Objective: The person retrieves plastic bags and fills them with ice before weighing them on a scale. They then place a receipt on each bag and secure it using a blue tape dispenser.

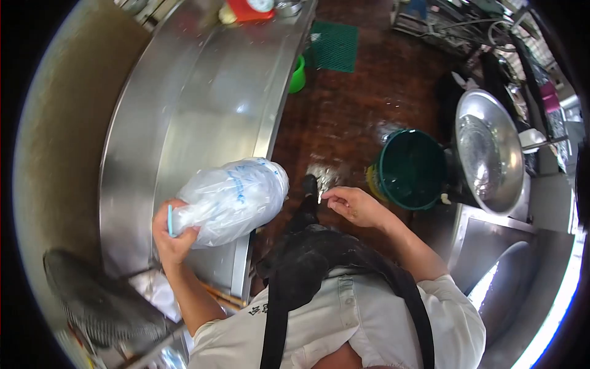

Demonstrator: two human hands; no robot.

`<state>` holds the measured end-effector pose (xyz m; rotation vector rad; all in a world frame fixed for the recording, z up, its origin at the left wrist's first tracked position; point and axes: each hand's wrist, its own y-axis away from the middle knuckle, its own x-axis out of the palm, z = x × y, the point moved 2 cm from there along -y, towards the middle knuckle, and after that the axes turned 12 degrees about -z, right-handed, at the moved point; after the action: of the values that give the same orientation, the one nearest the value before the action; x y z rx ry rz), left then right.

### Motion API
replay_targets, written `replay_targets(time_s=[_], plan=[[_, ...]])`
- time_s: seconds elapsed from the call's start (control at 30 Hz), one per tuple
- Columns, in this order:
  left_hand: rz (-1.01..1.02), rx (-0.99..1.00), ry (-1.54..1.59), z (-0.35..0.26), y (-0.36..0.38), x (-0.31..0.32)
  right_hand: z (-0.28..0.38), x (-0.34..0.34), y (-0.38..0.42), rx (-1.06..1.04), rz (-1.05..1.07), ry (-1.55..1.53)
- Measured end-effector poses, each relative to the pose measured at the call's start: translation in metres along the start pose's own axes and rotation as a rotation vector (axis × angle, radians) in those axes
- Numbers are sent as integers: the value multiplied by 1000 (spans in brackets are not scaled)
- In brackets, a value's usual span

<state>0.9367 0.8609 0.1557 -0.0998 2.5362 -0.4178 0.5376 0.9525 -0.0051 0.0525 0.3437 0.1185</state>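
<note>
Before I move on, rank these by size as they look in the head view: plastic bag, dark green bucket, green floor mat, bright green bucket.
Largest to smallest:
Plastic bag, perhaps enlarged by nearness to the camera
Dark green bucket
Green floor mat
Bright green bucket

You can count one big plastic bag [233, 200], one shiny tabletop [218, 111], one dark green bucket [409, 172] and one bright green tub [297, 77]. You can find two metal bowls, one big bowl [482, 178] and one small bowl [287, 8], one red scale [253, 10], and one green mat [335, 46]. Your apron has two black straps [281, 332], and you show one shoe [310, 184].
</note>
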Motion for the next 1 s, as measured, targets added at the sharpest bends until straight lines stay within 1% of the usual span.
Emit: replay_targets(time_s=[0.03,0.1,0.13,0.2,0.23,0.27,0.33,0.37,0.43,0.47,0.53,0.6,0.67,0.73,0.77,0.8,0.83,0.87,0.93,0.97,1.0], plan=[[18,11,30,4,-30,25,-5,-18,-13,44,-60,46],[184,101,50,3,-94,75,-10,-55,-37,147,-160,115],[198,117,77,1,-125,97,-12,-71,-47,156,-189,132],[379,135,25,-3,-186,152,-16,-111,-69,213,-362,186],[421,248,57,-9,-216,179,-9,-130,-80,257,-415,169],[436,263,69,-18,-246,203,-13,-146,-91,266,-438,171],[644,311,58,-42,-292,256,-28,-175,-102,313,-587,106],[666,329,61,-47,-313,282,-32,-190,-110,344,-610,99],[724,531,132,-61,-352,335,-52,-222,-129,376,-663,79],[739,537,127,-68,-371,359,-64,-237,-139,400,-688,67],[863,524,138,-87,-403,405,-89,-267,-158,417,-710,20],[857,515,140,-95,-437,452,-114,-305,-188,458,-710,44],[846,501,134,-103,-470,495,-133,-352,-227,439,-679,41],[778,422,139,-116,-502,531,-137,-407,-270,419,-642,123],[767,415,129,-125,-517,543,-135,-436,-293,407,-618,136],[700,402,140,-133,-536,555,-134,-468,-322,389,-607,139],[634,385,150,-138,-553,565,-133,-496,-351,314,-585,182],[617,369,143,-138,-568,573,-133,-519,-379,249,-555,224],[360,353,143,-135,-603,588,-126,-567,-445,191,-522,260],[348,245,184,-136,-620,597,-116,-587,-479,120,-483,299],[334,232,186,-136,-633,609,-109,-601,-509,53,-444,333]])
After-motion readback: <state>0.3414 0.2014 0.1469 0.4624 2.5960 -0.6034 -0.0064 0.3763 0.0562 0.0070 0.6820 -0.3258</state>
